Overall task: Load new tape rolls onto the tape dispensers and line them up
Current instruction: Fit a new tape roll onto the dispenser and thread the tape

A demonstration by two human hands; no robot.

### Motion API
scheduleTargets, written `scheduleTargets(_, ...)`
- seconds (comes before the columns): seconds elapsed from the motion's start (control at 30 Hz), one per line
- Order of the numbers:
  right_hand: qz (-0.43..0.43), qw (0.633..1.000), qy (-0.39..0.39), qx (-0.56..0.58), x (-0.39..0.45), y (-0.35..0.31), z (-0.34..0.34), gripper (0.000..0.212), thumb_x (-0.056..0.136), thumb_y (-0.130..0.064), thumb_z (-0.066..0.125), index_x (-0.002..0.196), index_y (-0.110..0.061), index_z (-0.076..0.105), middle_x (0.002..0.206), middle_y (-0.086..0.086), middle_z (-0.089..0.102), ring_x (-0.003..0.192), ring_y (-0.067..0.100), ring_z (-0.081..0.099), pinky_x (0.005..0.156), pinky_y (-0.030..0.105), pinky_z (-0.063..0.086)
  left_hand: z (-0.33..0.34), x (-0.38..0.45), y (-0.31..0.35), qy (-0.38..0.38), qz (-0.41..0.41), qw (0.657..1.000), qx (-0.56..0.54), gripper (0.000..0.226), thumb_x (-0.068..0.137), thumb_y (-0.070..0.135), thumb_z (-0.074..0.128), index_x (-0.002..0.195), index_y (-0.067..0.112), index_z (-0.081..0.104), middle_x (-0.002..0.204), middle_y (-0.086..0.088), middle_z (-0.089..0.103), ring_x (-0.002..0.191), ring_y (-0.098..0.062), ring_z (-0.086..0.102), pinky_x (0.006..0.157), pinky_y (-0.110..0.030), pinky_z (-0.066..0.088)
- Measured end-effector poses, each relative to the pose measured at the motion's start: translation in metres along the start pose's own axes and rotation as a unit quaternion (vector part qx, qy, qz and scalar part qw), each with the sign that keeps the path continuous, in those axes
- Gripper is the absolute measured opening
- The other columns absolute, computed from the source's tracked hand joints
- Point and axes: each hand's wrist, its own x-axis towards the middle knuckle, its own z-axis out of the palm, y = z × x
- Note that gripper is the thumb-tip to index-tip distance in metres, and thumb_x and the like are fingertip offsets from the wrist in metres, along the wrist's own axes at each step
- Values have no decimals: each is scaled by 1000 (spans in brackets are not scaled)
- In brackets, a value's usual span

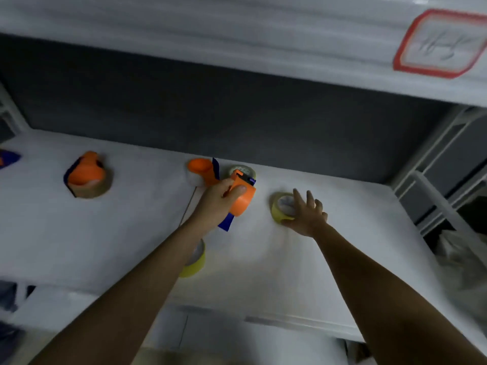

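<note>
Dispenser (241, 198) in left grip (218, 197), roll (283, 206) at right grip (307, 214).

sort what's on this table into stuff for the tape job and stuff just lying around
For the job:
held dispenser in left hand
yellow roll under right hand
near roll
loaded dispenser
far dispenser
clear roll

Lying about:
red-framed label
bag, right edge

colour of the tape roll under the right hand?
Yellow roll, right hand on it; head view.
</note>
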Motion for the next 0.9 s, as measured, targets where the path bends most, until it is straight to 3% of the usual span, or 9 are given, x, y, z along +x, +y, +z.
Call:
scheduleTargets(0.13, -45, 997, -65, -23, 32, 1, -7, 106, 72, -63, 66, 148, -37, -3, 158, 5, -7, 142, 41, 3, 110, 54, 22, 16, -9, 7, 38, -14, 999, -21, 29, 97, 28, 46, 72, 12, 50, 71, -6, 49, 65, -16, 47, 64, -31, 34)
scheduleTargets(0.27, -104, 984, -129, -60, 53, -8, -2, 104, 73, -56, 68, 149, -34, 1, 157, 7, 9, 143, 39, 4, 113, 54, 20, 24, -27, 6, 74, -47, 995, -44, 34, 98, 29, 43, 97, -1, 59, 83, -12, 55, 76, -22, 51, 72, -34, 37)
scheduleTargets(0.37, -107, 986, -82, -94, 50, -11, 3, 89, 72, -51, 64, 145, -36, 15, 138, 11, 28, 126, 40, 29, 99, 49, 38, 25, -37, 5, 88, -65, 992, -65, 27, 98, 32, 42, 92, 13, 60, 79, 0, 57, 76, -17, 52, 72, -29, 39)
scheduleTargets(0.47, -130, 986, -63, -80, 44, -12, 7, 84, 68, -57, 63, 139, -39, 21, 132, 7, 27, 122, 37, 30, 94, 47, 41, 24, -44, 4, 112, -84, 986, -94, 32, 98, 36, 41, 83, 13, 57, 81, -10, 59, 77, -21, 54, 71, -32, 41)
scheduleTargets(0.53, -162, 985, -57, -18, 38, -14, 9, 84, 69, -55, 66, 139, -37, 23, 132, 7, 28, 120, 36, 30, 93, 44, 41, 22, -46, 5, 131, -97, 980, -117, 37, 98, 38, 41, 96, 8, 62, 96, -18, 64, 86, -25, 58, 83, -41, 47)
scheduleTargets(0.63, -178, 970, -10, 165, 19, -18, 10, 76, 70, -51, 71, 134, -41, 30, 129, 5, 31, 118, 34, 35, 95, 40, 40, 18, -50, 8, 157, -115, 969, -152, 30, 97, 42, 41, 99, 22, 63, 104, -10, 66, 99, -29, 61, 92, -45, 47)
scheduleTargets(0.73, -177, 915, 38, 362, -10, -26, 8, 67, 70, -41, 75, 125, -46, 36, 119, -1, 33, 113, 27, 44, 95, 42, 45, 12, -54, 12, 181, -135, 948, -222, 21, 96, 44, 43, 95, 34, 61, 106, -5, 65, 101, -30, 62, 92, -51, 50)
scheduleTargets(0.83, -205, 843, 39, 497, -43, -43, -2, 61, 78, -34, 74, 126, -44, 38, 125, 1, 35, 110, 18, 49, 90, 42, 52, 2, -58, 16, 192, -137, 930, -281, 20, 96, 43, 44, 96, 33, 61, 97, -1, 67, 85, -21, 67, 68, -37, 58)
scheduleTargets(0.9, -233, 806, 45, 543, -64, -57, -10, 59, 82, -34, 70, 131, -38, 37, 132, 4, 38, 114, 18, 48, 91, 42, 52, -4, -63, 20, 194, -119, 925, -303, 20, 97, 39, 43, 96, 29, 61, 85, 3, 68, 67, -11, 69, 49, -22, 53)
